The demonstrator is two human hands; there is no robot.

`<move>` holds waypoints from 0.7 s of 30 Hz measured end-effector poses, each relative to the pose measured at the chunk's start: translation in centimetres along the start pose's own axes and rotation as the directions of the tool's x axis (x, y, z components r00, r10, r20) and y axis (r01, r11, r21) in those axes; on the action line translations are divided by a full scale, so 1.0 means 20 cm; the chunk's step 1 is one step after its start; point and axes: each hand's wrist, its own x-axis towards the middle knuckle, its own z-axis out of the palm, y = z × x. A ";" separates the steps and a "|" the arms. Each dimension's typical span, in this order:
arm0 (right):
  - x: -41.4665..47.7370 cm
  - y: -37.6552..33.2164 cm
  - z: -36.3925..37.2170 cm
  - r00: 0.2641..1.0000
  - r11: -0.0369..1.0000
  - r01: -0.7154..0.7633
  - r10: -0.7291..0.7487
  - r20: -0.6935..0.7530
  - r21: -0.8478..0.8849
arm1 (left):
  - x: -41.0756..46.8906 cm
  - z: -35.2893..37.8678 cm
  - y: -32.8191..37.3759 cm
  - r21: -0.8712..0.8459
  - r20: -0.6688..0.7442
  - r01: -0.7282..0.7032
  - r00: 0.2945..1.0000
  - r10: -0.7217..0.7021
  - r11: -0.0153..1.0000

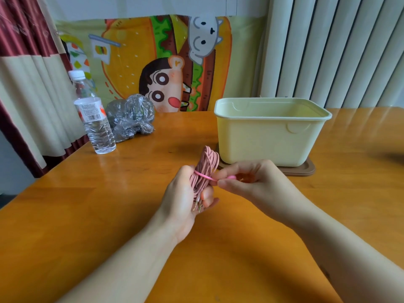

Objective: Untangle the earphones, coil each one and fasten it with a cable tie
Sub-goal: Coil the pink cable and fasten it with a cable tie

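A coil of pink earphone cable (206,165) stands upright in my left hand (185,200), which grips its lower half above the table. Gold jack plugs (197,205) stick out below my left fingers. A bright pink cable tie (203,175) is wrapped around the middle of the coil. My right hand (244,178) pinches the tie's free end just to the right of the coil, fingers closed on it. The earbuds are hidden in my hands.
A pale yellow plastic bin (271,136) stands on a brown lid (306,169) just behind my hands. At the back left stand a water bottle (96,123) and a crumpled plastic bag (131,117). The orange wooden table (109,204) ends at the left.
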 end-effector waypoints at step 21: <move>0.02 0.11 0.08 0.947 0.815 0.287 -0.162 0.278 -0.504 | 0.01 -0.17 0.07 0.598 0.461 -0.092 0.852 -0.247 0.796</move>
